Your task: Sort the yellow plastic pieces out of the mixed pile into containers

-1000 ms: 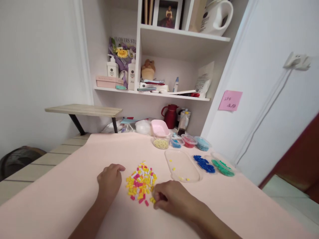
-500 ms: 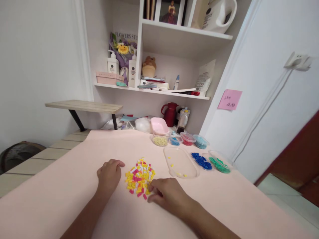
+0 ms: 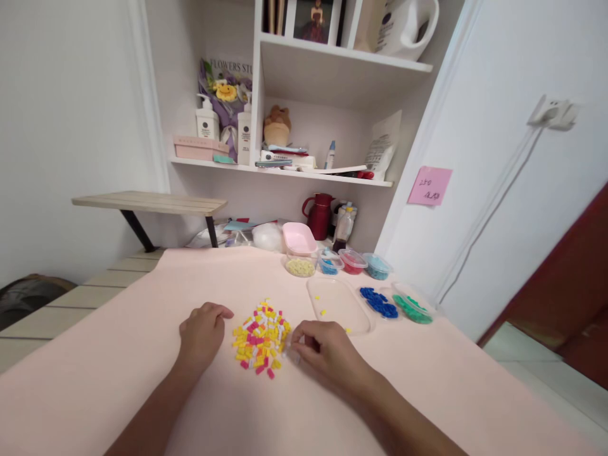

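Pile of small yellow, pink and white bricks (image 3: 259,340) is lying on the pink table cover (image 3: 118,367), between both hands. Right hand (image 3: 323,354) is pinching with curled fingertips at the pile's right edge; what they grip is too small to tell. Left hand (image 3: 202,329) is resting just left, fingers loosely curled, holding nothing. Clear tray (image 3: 337,307) is sitting beyond, near.

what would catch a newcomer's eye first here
A bright pile of yellow, pink and white beads lies mid-table on the pink cloth, flanked by the left hand and right hand. Behind it, a clear tray and tubs of blue beads and green beads.
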`<move>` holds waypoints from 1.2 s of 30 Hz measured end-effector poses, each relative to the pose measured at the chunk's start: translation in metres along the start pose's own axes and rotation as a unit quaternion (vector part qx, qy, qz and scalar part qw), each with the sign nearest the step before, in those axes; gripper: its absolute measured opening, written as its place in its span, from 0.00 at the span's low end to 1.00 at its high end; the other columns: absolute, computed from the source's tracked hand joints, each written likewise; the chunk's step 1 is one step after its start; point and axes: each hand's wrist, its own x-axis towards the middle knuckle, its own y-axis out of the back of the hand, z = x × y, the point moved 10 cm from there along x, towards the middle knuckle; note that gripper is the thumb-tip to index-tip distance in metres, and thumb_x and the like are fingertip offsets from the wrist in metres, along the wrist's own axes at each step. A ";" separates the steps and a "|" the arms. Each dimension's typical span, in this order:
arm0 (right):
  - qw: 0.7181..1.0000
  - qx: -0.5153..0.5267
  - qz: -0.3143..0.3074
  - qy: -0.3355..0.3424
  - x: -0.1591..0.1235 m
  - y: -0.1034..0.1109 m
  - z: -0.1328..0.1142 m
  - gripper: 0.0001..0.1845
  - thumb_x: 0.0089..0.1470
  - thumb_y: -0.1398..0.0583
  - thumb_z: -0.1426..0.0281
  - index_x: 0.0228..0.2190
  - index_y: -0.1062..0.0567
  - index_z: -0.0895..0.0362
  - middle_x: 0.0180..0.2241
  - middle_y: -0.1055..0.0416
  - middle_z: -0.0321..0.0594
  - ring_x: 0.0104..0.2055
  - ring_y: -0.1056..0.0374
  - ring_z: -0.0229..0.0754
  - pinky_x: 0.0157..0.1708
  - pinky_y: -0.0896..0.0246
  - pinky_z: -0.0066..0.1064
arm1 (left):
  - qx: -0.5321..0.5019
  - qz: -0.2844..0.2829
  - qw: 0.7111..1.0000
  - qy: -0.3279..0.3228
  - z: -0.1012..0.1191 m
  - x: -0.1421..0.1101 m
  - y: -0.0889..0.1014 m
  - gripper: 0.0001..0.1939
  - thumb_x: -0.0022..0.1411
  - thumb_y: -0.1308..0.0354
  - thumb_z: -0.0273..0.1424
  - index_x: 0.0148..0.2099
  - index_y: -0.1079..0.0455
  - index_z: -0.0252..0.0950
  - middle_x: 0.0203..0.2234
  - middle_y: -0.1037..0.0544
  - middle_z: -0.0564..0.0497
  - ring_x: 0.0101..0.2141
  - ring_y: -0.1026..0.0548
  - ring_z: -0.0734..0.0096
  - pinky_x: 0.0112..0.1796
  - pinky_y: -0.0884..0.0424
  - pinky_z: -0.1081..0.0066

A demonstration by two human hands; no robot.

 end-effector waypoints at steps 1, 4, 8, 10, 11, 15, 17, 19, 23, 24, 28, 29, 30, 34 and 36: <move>1.000 0.003 0.010 0.014 0.000 0.001 -0.003 0.09 0.52 0.40 0.75 0.34 0.21 0.53 0.25 0.30 0.32 0.26 0.36 0.33 0.29 0.47 0.23 | 0.000 -0.001 1.000 -0.002 0.000 0.000 0.000 0.19 0.58 0.55 0.25 0.35 0.23 0.45 0.44 0.21 0.53 0.48 0.29 0.60 0.50 0.39 0.57; 0.997 -0.007 0.011 0.070 -0.004 -0.006 -0.015 0.13 0.53 0.39 0.73 0.41 0.21 0.50 0.32 0.31 0.36 0.31 0.34 0.34 0.33 0.44 0.23 | 0.004 0.002 1.000 -0.004 0.000 0.001 0.000 0.19 0.58 0.55 0.25 0.35 0.23 0.46 0.44 0.21 0.53 0.47 0.29 0.61 0.50 0.39 0.58; 0.994 -0.077 -0.017 0.076 -0.006 -0.024 -0.016 0.13 0.56 0.40 0.69 0.44 0.22 0.46 0.36 0.31 0.37 0.35 0.32 0.37 0.36 0.43 0.25 | 0.009 0.003 1.000 -0.007 0.000 0.002 -0.001 0.19 0.58 0.55 0.25 0.35 0.23 0.46 0.44 0.21 0.53 0.47 0.28 0.60 0.50 0.38 0.58; 0.992 -0.104 -0.038 0.063 -0.005 -0.029 -0.012 0.13 0.57 0.41 0.68 0.44 0.22 0.45 0.37 0.31 0.36 0.35 0.32 0.37 0.35 0.43 0.26 | 0.011 0.003 1.000 -0.009 0.000 0.002 -0.001 0.19 0.58 0.55 0.25 0.35 0.23 0.46 0.44 0.21 0.53 0.47 0.28 0.59 0.50 0.38 0.58; 0.990 -0.112 -0.052 0.060 -0.005 -0.032 -0.011 0.13 0.57 0.41 0.68 0.43 0.22 0.45 0.37 0.31 0.36 0.35 0.32 0.37 0.35 0.43 0.26 | 0.012 0.003 1.000 -0.008 0.000 0.002 -0.002 0.19 0.58 0.55 0.25 0.35 0.23 0.46 0.44 0.21 0.53 0.47 0.29 0.59 0.50 0.38 0.58; 0.987 -0.115 -0.088 0.066 -0.005 -0.038 -0.010 0.11 0.59 0.43 0.68 0.40 0.22 0.47 0.38 0.29 0.36 0.37 0.31 0.37 0.37 0.43 0.25 | 0.009 0.007 1.000 -0.007 -0.002 0.003 -0.002 0.18 0.58 0.54 0.25 0.35 0.23 0.46 0.44 0.21 0.53 0.48 0.29 0.59 0.50 0.39 0.58; 0.988 -0.109 -0.089 0.070 -0.005 -0.038 -0.012 0.10 0.58 0.43 0.69 0.39 0.22 0.49 0.38 0.28 0.36 0.38 0.31 0.37 0.38 0.43 0.25 | 0.009 0.010 1.000 -0.008 -0.002 0.003 -0.002 0.18 0.57 0.54 0.26 0.35 0.23 0.47 0.44 0.21 0.54 0.47 0.28 0.60 0.50 0.38 0.58; 0.989 -0.098 -0.084 0.073 -0.005 -0.037 -0.014 0.09 0.57 0.43 0.70 0.38 0.23 0.51 0.38 0.27 0.36 0.37 0.31 0.37 0.37 0.43 0.25 | 0.012 0.008 1.000 -0.007 -0.002 0.004 -0.002 0.18 0.57 0.53 0.26 0.34 0.22 0.47 0.44 0.21 0.54 0.47 0.28 0.59 0.50 0.38 0.58; 0.995 -0.055 -0.054 0.065 -0.003 -0.024 -0.013 0.10 0.55 0.43 0.73 0.37 0.23 0.52 0.35 0.26 0.35 0.34 0.32 0.35 0.35 0.44 0.24 | 0.016 0.000 1.000 -0.007 -0.003 0.004 -0.003 0.18 0.58 0.54 0.27 0.35 0.23 0.47 0.44 0.22 0.54 0.48 0.29 0.59 0.50 0.38 0.57; 0.996 -0.049 -0.041 0.056 -0.002 -0.017 -0.010 0.10 0.54 0.43 0.75 0.36 0.23 0.52 0.34 0.26 0.35 0.33 0.32 0.34 0.34 0.44 0.24 | 0.016 0.000 1.000 -0.011 -0.002 0.004 -0.002 0.18 0.58 0.54 0.27 0.35 0.23 0.47 0.44 0.21 0.54 0.48 0.28 0.59 0.50 0.38 0.58; 0.998 -0.059 0.027 0.006 0.005 0.021 0.011 0.12 0.51 0.43 0.77 0.35 0.22 0.54 0.29 0.28 0.35 0.29 0.35 0.35 0.31 0.46 0.25 | 0.022 -0.005 0.999 -0.027 -0.002 0.006 -0.002 0.18 0.58 0.54 0.27 0.36 0.23 0.46 0.44 0.21 0.54 0.48 0.28 0.59 0.48 0.36 0.60; 0.997 -0.063 0.048 -0.007 0.007 0.033 0.019 0.11 0.52 0.43 0.76 0.35 0.22 0.54 0.28 0.29 0.35 0.28 0.36 0.35 0.30 0.46 0.25 | 0.025 -0.008 0.999 -0.027 -0.003 0.007 -0.002 0.18 0.58 0.54 0.27 0.36 0.23 0.46 0.44 0.21 0.54 0.48 0.29 0.59 0.48 0.36 0.60; 0.995 -0.068 0.071 -0.023 0.007 0.044 0.027 0.10 0.52 0.43 0.75 0.35 0.23 0.54 0.27 0.30 0.35 0.28 0.36 0.35 0.29 0.47 0.26 | 0.028 -0.011 0.999 -0.026 -0.003 0.008 -0.003 0.18 0.58 0.54 0.27 0.36 0.23 0.46 0.45 0.22 0.54 0.49 0.29 0.59 0.48 0.36 0.59; 0.980 -0.102 0.136 -0.102 0.003 0.079 0.065 0.08 0.53 0.43 0.71 0.33 0.23 0.54 0.23 0.32 0.33 0.25 0.38 0.37 0.27 0.49 0.27 | 0.036 -0.027 0.999 -0.024 -0.005 0.011 -0.005 0.18 0.59 0.55 0.28 0.37 0.23 0.47 0.46 0.23 0.53 0.50 0.30 0.58 0.49 0.37 0.58; 0.970 -0.120 0.158 -0.142 -0.001 0.088 0.080 0.09 0.52 0.43 0.70 0.35 0.24 0.54 0.22 0.32 0.33 0.25 0.38 0.38 0.26 0.50 0.27 | 0.040 -0.030 0.999 -0.022 -0.005 0.012 -0.006 0.19 0.60 0.56 0.28 0.38 0.23 0.47 0.47 0.23 0.53 0.50 0.30 0.57 0.49 0.37 0.57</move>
